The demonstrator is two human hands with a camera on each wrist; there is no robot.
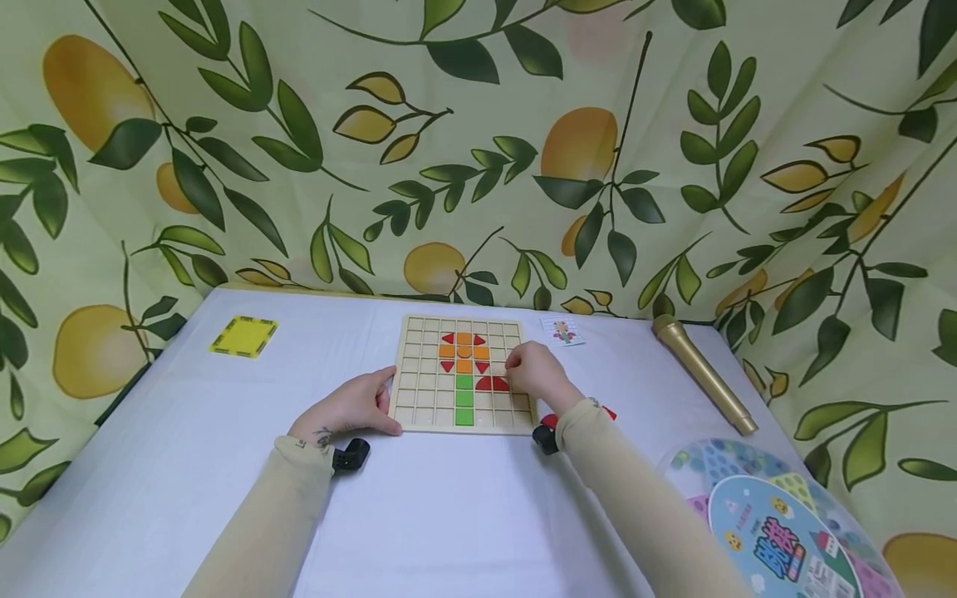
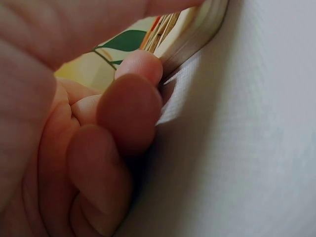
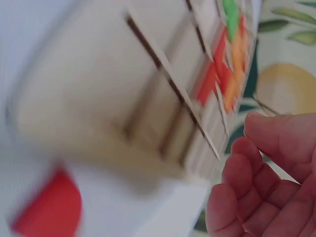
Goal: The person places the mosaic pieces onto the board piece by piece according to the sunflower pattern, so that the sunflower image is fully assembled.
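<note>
A wooden grid board [image 1: 419, 399] lies on the white tabletop. Set in it are orange squares [image 1: 464, 339], small red triangles, a column of green squares [image 1: 464, 399] and curved red pieces [image 1: 491, 384]. My left hand [image 1: 351, 404] grips the board's lower left corner, thumb at the near edge and fingers along the side. Over the board's right side is my right hand [image 1: 540, 372], fingers loosely bent, next to the curved red pieces; no piece shows in its fingers in the right wrist view. A loose red piece [image 3: 52, 207] lies on the table beside the board, partly behind my right wrist in the head view.
Behind the board's right corner lies a small picture card [image 1: 562, 330]. Farther right are a gold microphone [image 1: 703, 374] and a round clear package [image 1: 785, 531] with a blue label. A yellow square piece [image 1: 244, 336] sits at the back left. A leaf-patterned curtain [image 1: 463, 208] borders the table.
</note>
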